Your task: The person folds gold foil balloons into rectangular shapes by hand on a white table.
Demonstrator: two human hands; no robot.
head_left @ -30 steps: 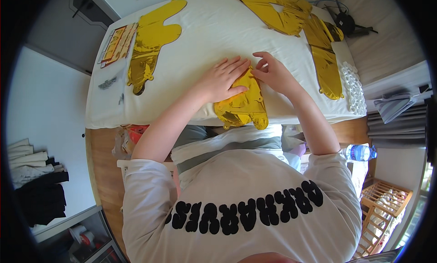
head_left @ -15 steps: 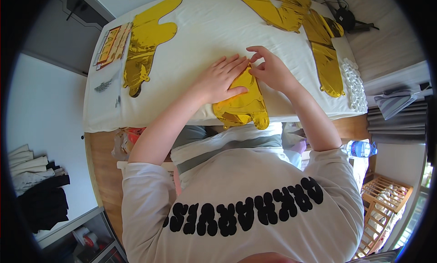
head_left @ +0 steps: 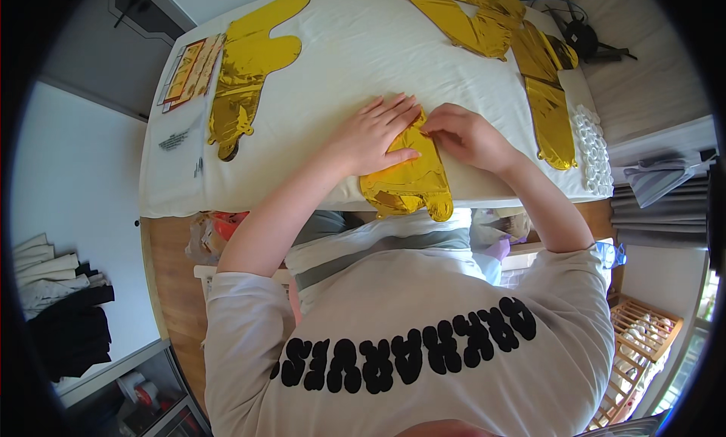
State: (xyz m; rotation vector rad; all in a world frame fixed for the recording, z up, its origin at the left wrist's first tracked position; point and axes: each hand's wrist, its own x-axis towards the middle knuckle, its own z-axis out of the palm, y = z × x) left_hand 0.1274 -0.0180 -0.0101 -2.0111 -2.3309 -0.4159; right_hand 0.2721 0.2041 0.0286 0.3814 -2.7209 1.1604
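Gold foil, crinkled and flat, makes up the deflated balloon (head_left: 408,181) that is pressed against the white tablecloth (head_left: 355,66) at the near edge of the table, just in front of the person's chest. The left hand (head_left: 370,138) is laid flat on the balloon's upper left part, fingers stretched out and held together, nothing being clasped by it. The right hand (head_left: 465,134) is curled at the balloon's upper right corner, its fingertips bent down onto the foil; whether the edge is pinched between them cannot be told, since the fingers are hidden beneath the knuckles. The two hands are set just beside each other, almost touching. The balloon's lower lobes are seen hanging slightly over the table's edge. Further off on the cloth, a second gold foil shape (head_left: 246,77) is spread to the left, with a flat printed packet (head_left: 193,70) just beside it. More gold foil pieces (head_left: 522,51) are laid along the far right, near a strip of white bubble wrap (head_left: 594,149).
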